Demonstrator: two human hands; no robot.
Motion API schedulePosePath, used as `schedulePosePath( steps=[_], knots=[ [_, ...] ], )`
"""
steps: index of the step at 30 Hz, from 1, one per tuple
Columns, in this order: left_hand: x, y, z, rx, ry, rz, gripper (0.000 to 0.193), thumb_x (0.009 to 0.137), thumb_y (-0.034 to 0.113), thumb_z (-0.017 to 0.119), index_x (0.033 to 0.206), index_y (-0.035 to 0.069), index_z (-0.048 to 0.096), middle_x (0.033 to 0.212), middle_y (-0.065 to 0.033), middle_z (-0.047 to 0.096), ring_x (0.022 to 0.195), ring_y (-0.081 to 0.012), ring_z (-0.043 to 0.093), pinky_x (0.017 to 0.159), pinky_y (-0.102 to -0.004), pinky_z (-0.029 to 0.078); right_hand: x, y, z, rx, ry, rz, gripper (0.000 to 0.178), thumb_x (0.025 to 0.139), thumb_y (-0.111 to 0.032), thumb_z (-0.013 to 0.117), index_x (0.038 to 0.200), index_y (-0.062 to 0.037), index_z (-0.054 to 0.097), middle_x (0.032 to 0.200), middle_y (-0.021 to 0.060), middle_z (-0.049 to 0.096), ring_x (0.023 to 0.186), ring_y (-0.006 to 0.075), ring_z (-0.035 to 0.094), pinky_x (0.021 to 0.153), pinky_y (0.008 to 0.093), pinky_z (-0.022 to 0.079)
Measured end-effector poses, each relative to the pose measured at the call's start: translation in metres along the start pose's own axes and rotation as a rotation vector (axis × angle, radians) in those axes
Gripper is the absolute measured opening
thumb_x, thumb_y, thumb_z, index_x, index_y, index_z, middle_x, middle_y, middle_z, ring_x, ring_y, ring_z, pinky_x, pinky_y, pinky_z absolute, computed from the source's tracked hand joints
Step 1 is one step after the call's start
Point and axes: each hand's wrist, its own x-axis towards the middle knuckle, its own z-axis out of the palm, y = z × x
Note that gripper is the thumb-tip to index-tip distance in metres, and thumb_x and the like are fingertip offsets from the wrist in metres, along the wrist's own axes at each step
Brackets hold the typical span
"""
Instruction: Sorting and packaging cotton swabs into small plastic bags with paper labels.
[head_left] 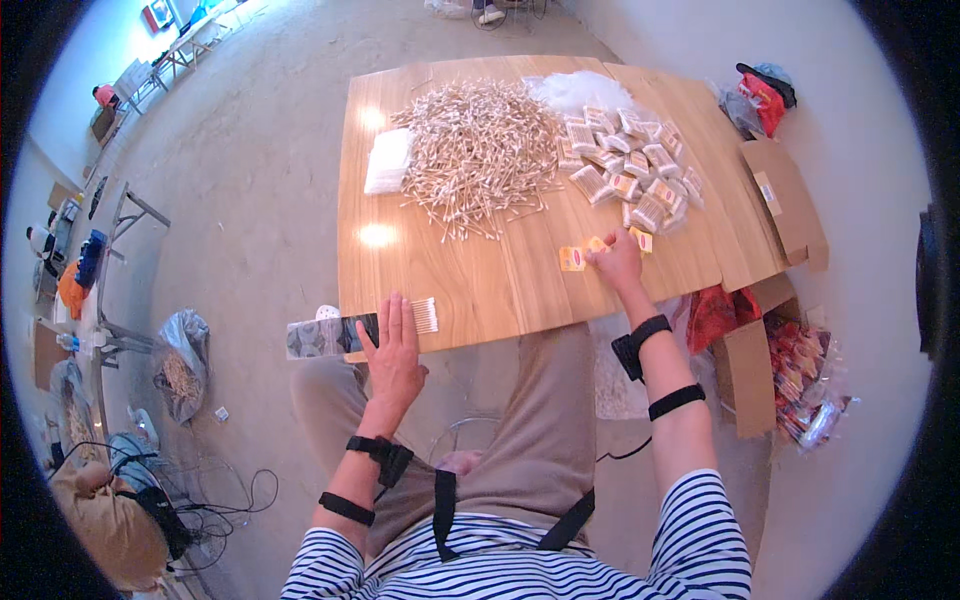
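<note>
My left hand (397,360) lies with fingers stretched out at the table's near left edge, over the end of a dark, glossy strip (330,336). Beside its fingertips a short row of cotton swabs (426,315) lies side by side; my fingers hide part of it. Farther right, my right hand (618,262) is on the table with its fingers pinched at a small yellow card. Another yellow card (571,259) lies just left of it, and one more yellow card (643,240) shows at its right. The fingertips partly cover the cards.
A big heap of loose cotton swabs (480,150) covers the wooden table's (480,290) far middle. White sheets (388,162) lie left of it, clear plastic bags (580,92) behind, and packed swab bundles (640,165) at right. Cardboard boxes (745,375) stand by the table's right side.
</note>
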Motion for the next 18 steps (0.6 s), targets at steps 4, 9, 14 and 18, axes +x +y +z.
schedulePosePath(
  steps=[4, 9, 14, 18],
  knots=[
    [-0.001, -0.002, 0.007, 0.073, -0.004, 0.03, 0.103, 0.06, 0.012, 0.078, 0.149, 0.0, 0.027, 0.158, -0.0135, 0.025, 0.148, -0.0283, 0.02, 0.113, -0.0645, 0.012, -0.003, 0.009, 0.0, 0.104, 0.063, 0.003, 0.036, 0.064, -0.018, 0.08, 0.087, -0.0047, 0.056, 0.079, 0.0132, 0.062, 0.077, 0.0309, 0.061, 0.07, 0.0437, 0.049],
    [-0.007, -0.004, 0.011, 0.062, 0.032, 0.029, 0.103, 0.06, 0.014, 0.078, 0.149, 0.0, 0.027, 0.157, -0.0134, 0.026, 0.148, -0.0285, 0.021, 0.113, -0.066, 0.013, -0.007, 0.017, 0.001, 0.183, 0.104, -0.039, 0.028, 0.06, -0.012, 0.081, 0.072, -0.0039, 0.057, 0.066, 0.0113, 0.06, 0.061, 0.0263, 0.059, 0.06, 0.0388, 0.047],
    [-0.01, -0.008, 0.016, 0.043, 0.029, 0.028, 0.103, 0.061, 0.016, 0.079, 0.149, 0.001, 0.027, 0.157, -0.0133, 0.026, 0.148, -0.0284, 0.02, 0.113, -0.0668, 0.012, -0.002, 0.024, 0.002, 0.199, 0.088, -0.038, 0.028, 0.062, -0.017, 0.08, 0.064, -0.0023, 0.057, 0.064, 0.0133, 0.06, 0.057, 0.0295, 0.056, 0.067, 0.0403, 0.048],
    [-0.008, -0.011, 0.019, 0.045, 0.054, 0.063, 0.116, 0.055, 0.021, 0.087, 0.149, 0.0, 0.023, 0.157, -0.016, 0.024, 0.148, -0.0316, 0.018, 0.112, -0.069, 0.011, 0.004, 0.031, 0.008, 0.152, 0.072, -0.066, 0.028, 0.068, -0.021, 0.076, 0.061, -0.0002, 0.059, 0.068, 0.0173, 0.061, 0.064, 0.0351, 0.057, 0.078, 0.0434, 0.046]
  ],
)
